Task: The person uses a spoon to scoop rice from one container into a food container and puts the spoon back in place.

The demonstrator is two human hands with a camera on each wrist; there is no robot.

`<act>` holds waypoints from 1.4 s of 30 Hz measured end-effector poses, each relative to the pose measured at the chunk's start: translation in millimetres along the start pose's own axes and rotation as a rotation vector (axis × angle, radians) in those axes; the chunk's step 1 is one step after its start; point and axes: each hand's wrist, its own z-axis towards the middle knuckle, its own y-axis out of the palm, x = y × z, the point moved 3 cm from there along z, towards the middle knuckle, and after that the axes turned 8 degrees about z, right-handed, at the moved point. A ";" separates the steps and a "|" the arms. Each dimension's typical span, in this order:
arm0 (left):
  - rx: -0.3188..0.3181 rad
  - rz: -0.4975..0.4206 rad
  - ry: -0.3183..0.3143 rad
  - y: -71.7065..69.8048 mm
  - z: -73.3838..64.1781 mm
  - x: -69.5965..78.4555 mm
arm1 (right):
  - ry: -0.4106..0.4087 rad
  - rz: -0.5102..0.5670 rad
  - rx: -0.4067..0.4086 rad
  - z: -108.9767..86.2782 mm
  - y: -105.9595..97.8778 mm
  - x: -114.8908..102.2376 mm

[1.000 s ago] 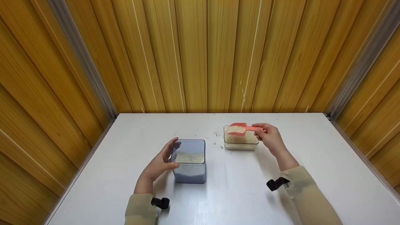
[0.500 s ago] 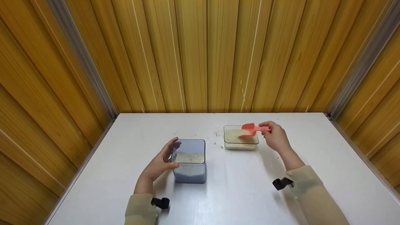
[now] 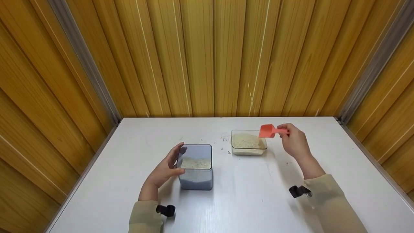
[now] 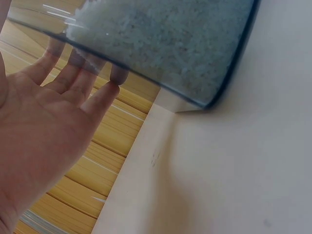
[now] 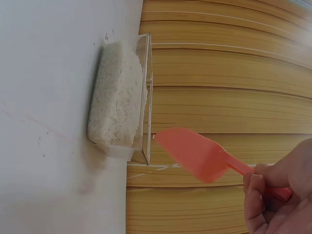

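My right hand pinches the handle of a coral-red scoop, its blade just above the right rim of a clear rectangular container. In the right wrist view the scoop is tilted, its tip beside the container's rim, and no grains show on it. White rice fills much of that container. My left hand holds a taller bluish see-through container at its left side, thumb on the front and fingers at the back. Rice lies in this one too.
Both containers stand on a white table. Small dark specks and crumbs lie between them. Yellow wood-patterned panels close off the back and sides.
My right hand has moved right with the scoop, which has tipped. Rice lay on it a second ago and none shows now. The left hand and its container have stayed still.
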 end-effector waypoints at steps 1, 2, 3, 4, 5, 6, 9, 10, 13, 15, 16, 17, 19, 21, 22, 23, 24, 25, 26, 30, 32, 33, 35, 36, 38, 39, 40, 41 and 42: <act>0.000 0.003 0.003 -0.6 0.4 -0.2 | 0.011 0.039 0.016 -0.3 0.4 -1.1; 0.001 0.004 0.003 -1.0 0.8 -0.1 | 0.030 0.090 0.031 -0.8 1.5 -2.4; 0.001 0.004 0.006 -1.4 1.1 0.0 | 0.052 0.160 0.039 -1.4 3.5 -4.2; 0.002 0.004 0.008 -1.8 1.4 0.1 | 0.072 0.238 0.043 -2.0 6.3 -6.5; 0.004 0.004 0.009 -2.2 1.6 0.0 | 0.092 0.322 0.037 -3.2 10.0 -9.7; 0.005 0.005 0.010 -2.7 2.1 -0.7 | 0.111 0.407 0.024 -4.6 14.5 -13.8; 0.008 0.005 0.007 -2.8 2.3 -1.2 | 0.140 0.630 -0.045 -11.7 32.3 -30.2; 0.009 0.009 0.005 -2.7 2.5 -1.4 | 0.140 0.671 -0.079 -14.8 38.9 -36.7; 0.012 0.022 -0.002 -2.0 3.1 -2.2 | 0.119 0.717 -0.178 -25.9 59.2 -57.3; 0.016 0.026 -0.004 -1.4 3.5 -2.3 | 0.094 0.701 -0.238 -33.8 72.4 -71.2; 0.019 0.027 -0.008 -1.2 3.8 -2.3 | 0.073 0.689 -0.269 -37.3 79.0 -77.9; 0.023 0.025 -0.015 -1.0 4.3 -2.4 | 0.052 0.672 -0.294 -40.8 85.0 -84.6; 0.039 0.020 -0.034 0.0 5.3 -2.2 | 0.008 0.628 -0.332 -46.6 97.8 -95.3; 0.048 0.015 -0.044 0.9 6.5 -2.4 | -0.044 0.578 -0.372 -51.4 109.8 -103.5; 0.050 0.011 -0.048 1.3 7.1 -2.7 | -0.068 0.554 -0.390 -53.2 115.6 -106.6; 0.052 0.009 -0.049 1.6 7.6 -3.0 | -0.085 0.528 -0.402 -54.9 121.1 -109.2; 0.053 0.011 -0.049 1.7 7.9 -3.2 | -0.106 0.502 -0.415 -56.2 126.7 -111.4; 0.051 0.016 -0.046 1.7 8.3 -3.3 | -0.122 0.479 -0.429 -57.3 131.4 -113.3; 0.048 0.020 -0.041 1.5 8.4 -3.6 | -0.135 0.459 -0.440 -58.3 135.6 -115.3; 0.046 0.037 -0.038 1.0 9.5 -3.3 | -0.148 0.406 -0.461 -59.9 148.0 -119.7; 0.043 0.037 -0.034 0.7 9.7 -2.8 | -0.146 0.399 -0.470 -59.7 152.3 -120.9; 0.040 0.034 -0.028 0.6 9.7 -2.2 | -0.146 0.395 -0.475 -59.6 154.3 -121.4; 0.034 0.032 -0.023 0.4 9.8 -1.9 | -0.156 0.372 -0.479 -59.9 157.6 -122.3; 0.031 0.032 -0.019 0.3 9.8 -2.0 | -0.163 0.357 -0.478 -60.3 158.8 -122.8; 0.023 0.029 -0.014 0.3 9.8 -1.6 | -0.181 0.326 -0.470 -61.1 161.0 -123.0; 0.020 0.030 -0.011 0.4 9.8 -1.6 | -0.190 0.308 -0.463 -61.8 161.7 -123.0; 0.018 0.028 -0.016 0.5 9.7 -1.4 | -0.205 0.289 -0.454 -62.3 162.5 -122.8; 0.017 0.030 -0.020 0.5 9.7 -1.3 | -0.221 0.273 -0.444 -62.8 163.3 -122.5; 0.016 0.029 -0.022 0.4 9.5 -0.9 | -0.237 0.259 -0.435 -63.2 163.8 -122.2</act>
